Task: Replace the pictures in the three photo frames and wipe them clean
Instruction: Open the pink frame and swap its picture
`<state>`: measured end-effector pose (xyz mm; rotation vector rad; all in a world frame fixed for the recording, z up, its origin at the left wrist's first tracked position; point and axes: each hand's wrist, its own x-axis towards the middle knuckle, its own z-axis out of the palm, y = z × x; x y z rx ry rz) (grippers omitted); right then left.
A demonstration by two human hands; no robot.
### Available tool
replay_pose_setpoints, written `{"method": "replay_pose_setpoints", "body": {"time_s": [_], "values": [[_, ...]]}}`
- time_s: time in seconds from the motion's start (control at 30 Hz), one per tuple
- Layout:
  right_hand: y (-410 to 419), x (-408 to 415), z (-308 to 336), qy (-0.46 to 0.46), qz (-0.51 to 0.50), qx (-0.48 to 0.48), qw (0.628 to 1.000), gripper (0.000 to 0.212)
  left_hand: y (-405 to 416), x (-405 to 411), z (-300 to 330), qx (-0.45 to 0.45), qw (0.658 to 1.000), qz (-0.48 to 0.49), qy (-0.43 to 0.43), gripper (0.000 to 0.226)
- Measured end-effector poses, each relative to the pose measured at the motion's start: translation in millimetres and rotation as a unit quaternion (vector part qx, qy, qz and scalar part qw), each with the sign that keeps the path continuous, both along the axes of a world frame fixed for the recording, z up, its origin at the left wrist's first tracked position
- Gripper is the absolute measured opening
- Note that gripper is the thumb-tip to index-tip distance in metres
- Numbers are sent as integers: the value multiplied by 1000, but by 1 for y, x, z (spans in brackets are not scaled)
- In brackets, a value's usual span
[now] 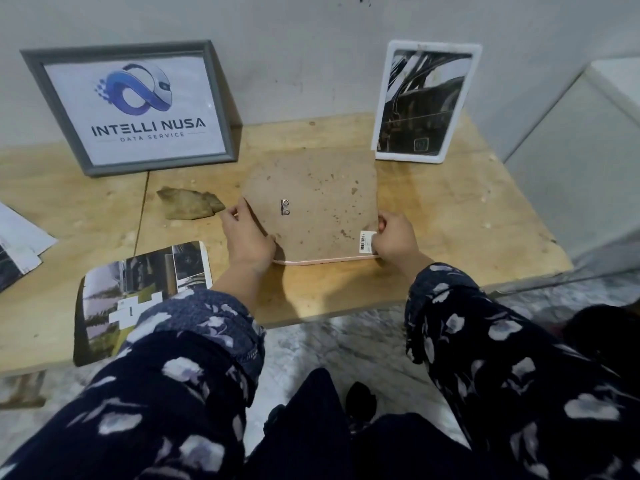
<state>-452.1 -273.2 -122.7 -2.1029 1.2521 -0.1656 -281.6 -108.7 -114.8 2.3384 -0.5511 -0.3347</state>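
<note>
A photo frame lies face down at the middle of the wooden table, its brown backing board (318, 202) up, with a small metal hanger and a barcode sticker on it. A thin pink rim shows along its near edge. My left hand (247, 239) grips its left edge and my right hand (396, 239) grips its right near corner. A grey frame (133, 105) with a blue logo print leans on the wall at the back left. A white frame (424, 102) with a dark picture stands at the back right.
A crumpled brownish cloth (190, 204) lies left of the face-down frame. A loose photo print (138, 296) lies at the near left, partly under my sleeve. More papers (20, 244) sit at the far left edge. The table (467, 216) ends close at front and right.
</note>
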Motion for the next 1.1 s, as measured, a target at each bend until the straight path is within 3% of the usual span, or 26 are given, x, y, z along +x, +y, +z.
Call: {"method": "replay_pose_setpoints", "body": {"time_s": [0.17, 0.4, 0.6, 0.73, 0.93, 1.1], "values": [[0, 2, -8, 31, 14, 7, 999, 28, 2, 0, -5, 29, 999, -13, 15, 76], [1, 1, -8, 93, 42, -6, 995, 49, 1, 5, -11, 123, 991, -43, 13, 64], [-5, 6, 3, 164, 75, -51, 982, 42, -7, 13, -2, 272, 953, -126, -30, 42], [-11, 13, 15, 225, 146, -122, 955, 59, -17, 21, 10, 350, 919, -171, -54, 56], [-26, 33, 20, 325, 250, -117, 905, 94, -31, 38, 21, 411, 866, -272, -83, 89], [-39, 47, 22, 375, 297, -102, 872, 113, -43, 46, 29, 435, 836, -315, -115, 95]]}}
